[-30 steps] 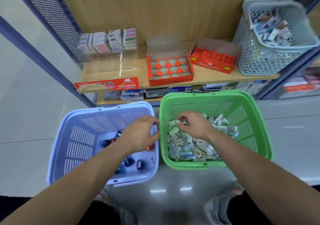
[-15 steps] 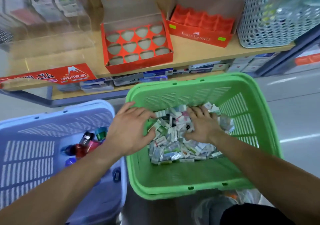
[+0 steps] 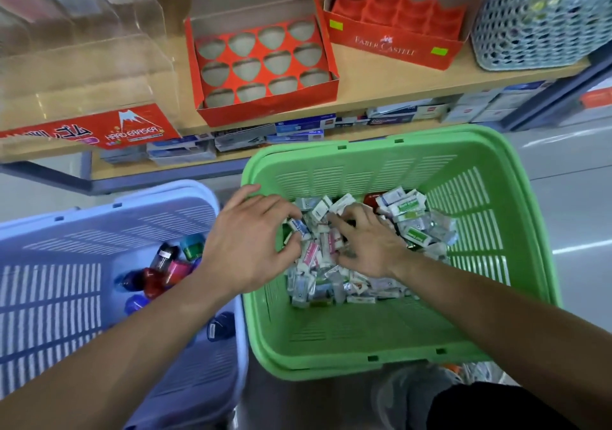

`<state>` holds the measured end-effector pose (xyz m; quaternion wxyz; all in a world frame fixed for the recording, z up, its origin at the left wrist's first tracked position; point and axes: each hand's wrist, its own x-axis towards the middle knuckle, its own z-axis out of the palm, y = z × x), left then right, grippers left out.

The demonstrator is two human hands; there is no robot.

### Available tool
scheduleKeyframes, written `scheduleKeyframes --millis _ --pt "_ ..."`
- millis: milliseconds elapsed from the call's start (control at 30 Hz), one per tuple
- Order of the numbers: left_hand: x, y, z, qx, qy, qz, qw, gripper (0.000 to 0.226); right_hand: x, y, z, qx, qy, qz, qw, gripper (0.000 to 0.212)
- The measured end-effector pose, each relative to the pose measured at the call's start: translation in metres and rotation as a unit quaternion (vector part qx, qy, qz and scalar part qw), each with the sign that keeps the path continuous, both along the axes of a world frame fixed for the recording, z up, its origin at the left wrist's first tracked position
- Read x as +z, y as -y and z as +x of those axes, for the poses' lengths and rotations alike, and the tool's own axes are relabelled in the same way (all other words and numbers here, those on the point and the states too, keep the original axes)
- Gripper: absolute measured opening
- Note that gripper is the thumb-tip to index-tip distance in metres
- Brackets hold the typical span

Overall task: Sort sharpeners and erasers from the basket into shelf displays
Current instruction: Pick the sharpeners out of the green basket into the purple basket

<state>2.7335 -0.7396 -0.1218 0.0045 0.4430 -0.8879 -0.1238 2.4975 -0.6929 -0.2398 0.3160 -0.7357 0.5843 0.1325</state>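
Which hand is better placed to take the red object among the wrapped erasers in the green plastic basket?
Probably the right hand: it lies on the erasers just before the red object; the left hand is farther left.

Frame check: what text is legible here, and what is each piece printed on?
"FABER CASTELL": front of the red compartment box.
"HARD ERASER": red label on the clear display case.
"Hard Eraser": eraser wrappers in the green basket.
Lower-shelf boxes: print too blurred to read.
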Motion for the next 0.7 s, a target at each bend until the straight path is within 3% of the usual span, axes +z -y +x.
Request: scheduleKeyframes --millis 167,233,300,333,400,500,633,700 --pt "0.001 0.0 0.0 -0.001 -0.007 -0.001 1.0 0.031 -0.005 -0.017 -0.001 0.074 -0.018 0.047 0.996 0.09" --pt "0.002 0.0 -0.001 -0.006 -0.001 -0.001 1.0 0.031 0.005 -0.015 -0.006 0.075 0.01 0.063 0.995 0.073" --pt "0.003 -0.001 -0.001 -0.007 0.003 -0.001 1.0 0.032 0.015 -0.004 -0.007 0.07 0.023 0.002 0.997 0.047" --pt "0.003 0.0 -0.001 -0.008 0.002 -0.005 1.0 0.032 0.015 0.004 -0.006 0.055 0.019 -0.044 0.997 0.044" --pt "0.0 0.0 -0.001 -0.01 0.006 -0.009 1.0 0.032 0.008 0.019 -0.003 0.006 -0.006 -0.057 0.998 0.064" --pt "0.001 0.001 -0.002 -0.021 0.042 -0.023 0.999 0.033 -0.013 0.02 0.004 0.011 -0.053 0.021 0.998 0.091" --pt "0.008 0.001 -0.013 -0.062 0.199 -0.004 0.978 0.037 -0.004 0.0 -0.017 0.081 -0.07 0.008 0.994 0.091" --pt "0.005 0.004 -0.034 -0.058 0.174 0.055 0.981 0.037 0.003 0.002 -0.037 0.108 -0.074 0.019 0.991 0.087"
